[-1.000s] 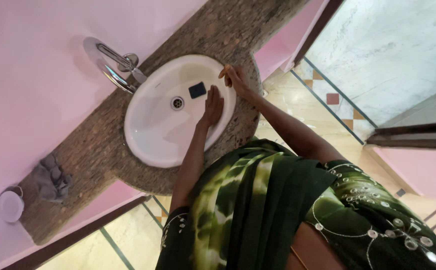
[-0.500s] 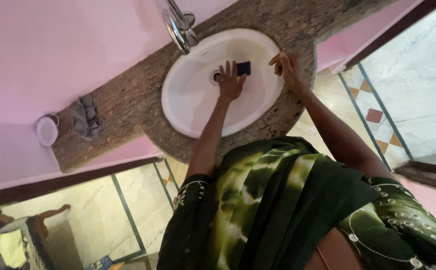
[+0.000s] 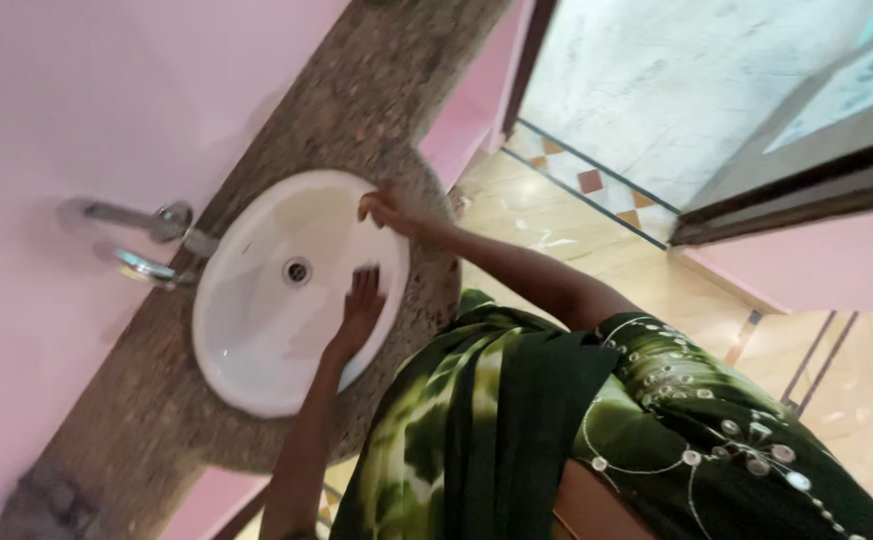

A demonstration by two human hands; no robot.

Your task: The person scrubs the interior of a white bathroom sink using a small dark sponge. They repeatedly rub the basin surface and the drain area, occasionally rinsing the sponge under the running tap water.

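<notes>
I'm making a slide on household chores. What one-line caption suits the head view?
Left hand pressed flat inside a white oval sink, right hand resting on its rim, speckled stone counter around.

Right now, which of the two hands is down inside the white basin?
The left hand, lying flat against the inner wall of the basin. The right hand is higher up, at the basin's far rim.

Speckled brown-grey granite counter (image 3: pixel 356 95) running along a plain pink wall (image 3: pixel 86 100). Chrome wall-mounted tap (image 3: pixel 146 240) with lever handle, projecting from the wall over the counter's inner edge. Pink panel (image 3: pixel 471 105) below the counter front. Glossy beige tiled floor (image 3: pixel 596 255) with dark inlaid border lines and small red and orange diamond insets (image 3: pixel 588 181). Dark wooden door frame (image 3: pixel 796 190), upper right.
</notes>
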